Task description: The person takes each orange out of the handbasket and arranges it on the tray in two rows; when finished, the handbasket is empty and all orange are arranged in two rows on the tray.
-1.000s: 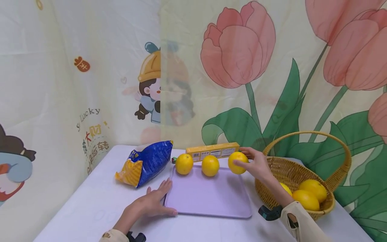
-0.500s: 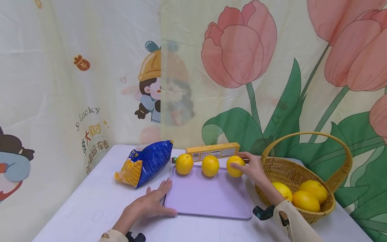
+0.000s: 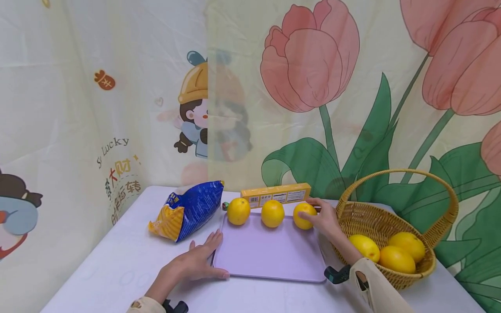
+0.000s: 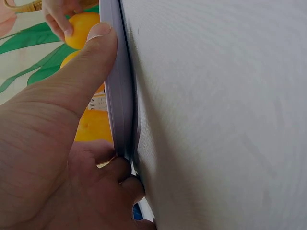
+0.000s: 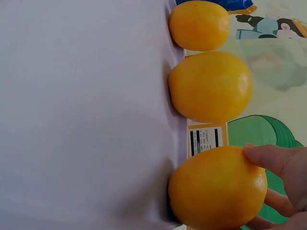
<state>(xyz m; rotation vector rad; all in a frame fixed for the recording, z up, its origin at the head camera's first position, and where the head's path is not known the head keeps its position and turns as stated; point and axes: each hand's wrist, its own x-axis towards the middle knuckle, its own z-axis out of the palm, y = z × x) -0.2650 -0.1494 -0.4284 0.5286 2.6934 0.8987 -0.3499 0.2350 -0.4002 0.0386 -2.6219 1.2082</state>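
Observation:
A row of three oranges lies along the far edge of a pale purple tray (image 3: 270, 256). My right hand (image 3: 325, 219) pinches the rightmost orange (image 3: 303, 216) between thumb and fingers; the right wrist view has this orange (image 5: 218, 189) low against the tray surface. The middle orange (image 3: 272, 213) and the left orange (image 3: 238, 211) sit apart from it, untouched. My left hand (image 3: 197, 261) rests at the tray's near left corner with fingers extended. Up close, its thumb (image 4: 96, 57) lies over the tray rim (image 4: 120, 81), and the other fingers touch the side.
On the right stands a wicker basket (image 3: 395, 217) with a tall handle, holding several more oranges (image 3: 397, 259). A yellow box (image 3: 275, 194) lies behind the row. A blue and yellow bag (image 3: 199, 213) is left of the tray, with a small green wrapped item (image 3: 225, 206) near it.
My right hand has moved left and slightly down, bringing the rightmost orange down onto the tray's far right corner. The left hand and tray have stayed in place.

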